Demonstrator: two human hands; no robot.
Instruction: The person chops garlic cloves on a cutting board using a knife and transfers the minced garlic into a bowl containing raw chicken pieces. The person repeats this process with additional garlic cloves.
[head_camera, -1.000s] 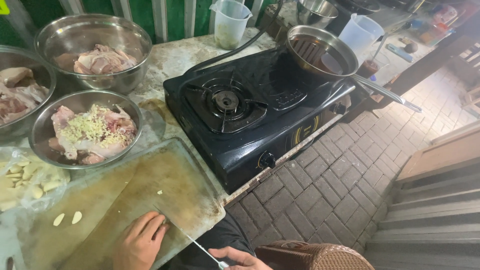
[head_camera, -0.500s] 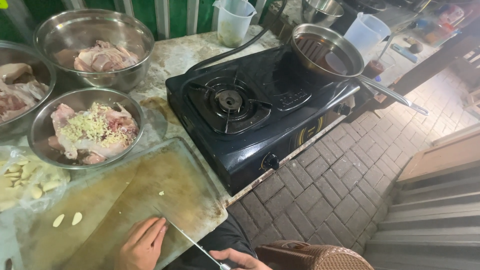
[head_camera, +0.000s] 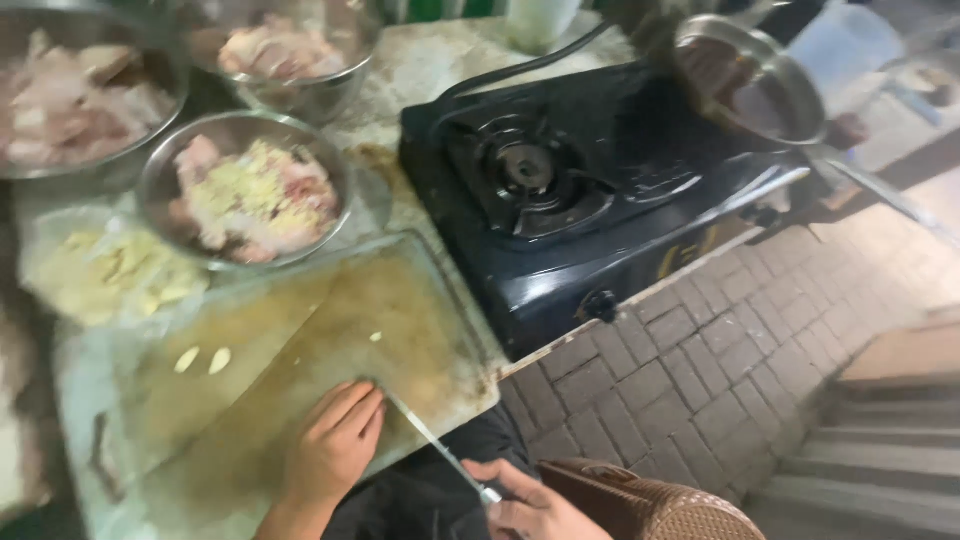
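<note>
My left hand (head_camera: 330, 445) lies flat on the near edge of a worn cutting board (head_camera: 300, 350), fingers together. My right hand (head_camera: 530, 500) grips the handle of a knife (head_camera: 430, 440) at the bottom of the view. Its thin blade angles up toward my left hand's fingertips. Two pale garlic cloves (head_camera: 200, 360) lie on the board's left part. A small pale bit (head_camera: 376, 337) sits near the board's middle.
A black two-burner gas stove (head_camera: 590, 190) stands right of the board with a pan (head_camera: 750, 85) on its far burner. Three metal bowls of raw meat (head_camera: 250, 190) sit at the back left. A bag of garlic peel (head_camera: 110, 275) lies left. Brick paving (head_camera: 720, 370) lies below right.
The view has shifted left and closer and is now blurred. My hands stay in the same pose, left hand flat on the board and right hand on the knife.
</note>
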